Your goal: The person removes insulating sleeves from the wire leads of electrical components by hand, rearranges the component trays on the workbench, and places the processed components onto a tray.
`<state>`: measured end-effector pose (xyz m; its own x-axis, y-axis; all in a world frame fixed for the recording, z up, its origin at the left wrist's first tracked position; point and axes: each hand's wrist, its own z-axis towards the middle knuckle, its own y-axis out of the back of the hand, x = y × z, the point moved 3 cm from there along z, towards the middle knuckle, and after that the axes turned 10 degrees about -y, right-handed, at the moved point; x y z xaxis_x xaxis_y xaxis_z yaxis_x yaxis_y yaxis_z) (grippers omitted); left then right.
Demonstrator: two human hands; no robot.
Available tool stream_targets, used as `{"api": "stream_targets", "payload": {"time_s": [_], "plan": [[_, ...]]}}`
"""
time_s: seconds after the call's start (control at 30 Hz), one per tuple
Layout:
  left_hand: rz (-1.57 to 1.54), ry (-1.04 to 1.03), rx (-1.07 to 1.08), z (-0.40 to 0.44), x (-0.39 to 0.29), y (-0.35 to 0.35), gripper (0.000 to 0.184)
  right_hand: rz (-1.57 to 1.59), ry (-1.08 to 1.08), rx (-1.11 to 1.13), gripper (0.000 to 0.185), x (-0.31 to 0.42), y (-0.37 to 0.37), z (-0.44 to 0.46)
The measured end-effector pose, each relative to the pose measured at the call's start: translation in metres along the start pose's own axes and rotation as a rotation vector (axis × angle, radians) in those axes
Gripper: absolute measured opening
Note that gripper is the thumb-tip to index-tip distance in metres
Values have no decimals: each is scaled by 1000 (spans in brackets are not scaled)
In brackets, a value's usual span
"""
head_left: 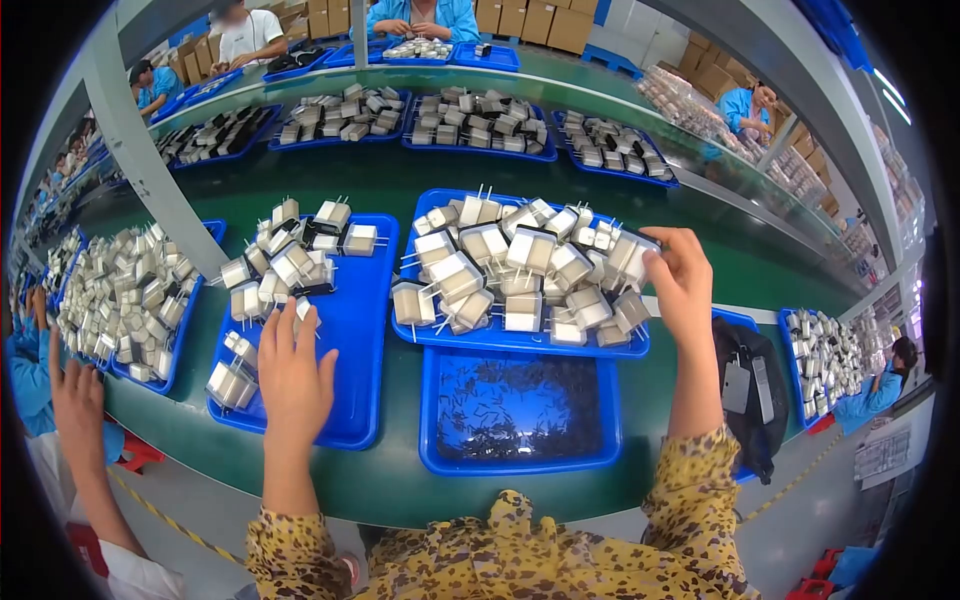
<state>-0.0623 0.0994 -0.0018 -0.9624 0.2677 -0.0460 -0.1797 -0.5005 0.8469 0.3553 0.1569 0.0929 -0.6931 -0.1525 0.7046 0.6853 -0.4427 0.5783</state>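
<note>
My left hand (292,380) lies over the left blue tray (355,370), fingers stretched out and palm down. A white plug adapter (308,316) with metal prongs shows at its fingertips. Several more plug adapters (293,265) are piled at the back of that tray, and a few lie by its left rim (231,384). My right hand (684,285) is at the right end of a heaped blue tray (420,337), with thumb and fingers closed on a white plug adapter (630,258). The heap's adapters point in many directions.
Below the heaped tray sits a blue tray (430,425) with small dark bits. At right lies a black bag (748,385). Another person's hand (76,410) is at far left, near a full tray (165,375). Filled trays (480,148) line the belt behind; a metal post (150,170) rises at left.
</note>
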Motion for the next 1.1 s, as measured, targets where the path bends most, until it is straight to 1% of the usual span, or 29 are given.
{"api": "stream_targets", "payload": {"time_s": [0.03,0.1,0.13,0.2,0.23,0.27,0.3,0.33,0.4,0.47,0.5,0.6,0.67,0.73,0.77,0.8,0.83,0.87,0.9,0.93,0.97,1.0,1.07,1.1], "plan": [[3,-2,-6,-1,3,-7,54,3,3,-5,24,-12,-2,6],[-77,1,100,-6,8,-15,54,100,-141,68,23,-35,-15,14],[-107,-1,88,-6,6,-13,52,114,-132,92,23,-47,-21,17],[-190,29,135,-6,7,-6,53,15,0,28,21,-69,-30,19],[-164,69,146,-5,6,-2,53,-33,7,24,22,-74,-31,20],[-238,127,176,-3,6,0,52,-84,17,14,22,-76,-30,21],[-316,178,200,-3,6,2,51,-64,-7,43,23,-76,-30,22],[-301,198,203,-6,7,2,51,-49,-36,65,24,-75,-31,21],[-255,82,-19,-5,2,-1,54,-50,-77,77,26,-75,-34,18],[-235,56,-5,-6,3,-6,51,101,-83,109,28,-79,-34,16],[-232,49,-6,-6,4,-7,50,115,-121,115,31,-68,-30,12],[-243,17,-17,-4,0,-7,46,136,-106,95,33,-64,-24,9],[-367,37,-91,-2,-4,-3,44,96,-135,61,33,-72,-16,10],[-427,13,-104,0,-10,1,41,207,-163,-53,34,-97,-9,11],[-453,12,-122,0,-13,2,41,267,-223,-81,34,-119,-8,9],[-482,8,-140,1,-15,3,41,358,-375,-75,36,-125,-8,2],[-500,-12,-149,0,-18,3,41,400,-523,-22,39,-131,-12,-8],[-571,32,-137,-1,-18,0,41,489,-703,83,45,-136,-18,-17],[-653,67,-116,-2,-20,-7,41,436,-817,142,47,-123,-21,-25],[-818,154,-95,-3,-23,-14,41,697,-686,165,46,-145,-36,-27],[-953,216,-50,-6,-24,-24,45,676,-588,169,43,-135,-34,-32],[-1102,234,22,-5,-26,-30,49,672,-587,148,40,-140,-37,-35],[-1324,265,62,-2,-33,-44,53,629,-697,127,36,-138,-39,-39],[-1339,235,74,3,-41,-45,53,628,-705,129,35,-147,-42,-41]]}}
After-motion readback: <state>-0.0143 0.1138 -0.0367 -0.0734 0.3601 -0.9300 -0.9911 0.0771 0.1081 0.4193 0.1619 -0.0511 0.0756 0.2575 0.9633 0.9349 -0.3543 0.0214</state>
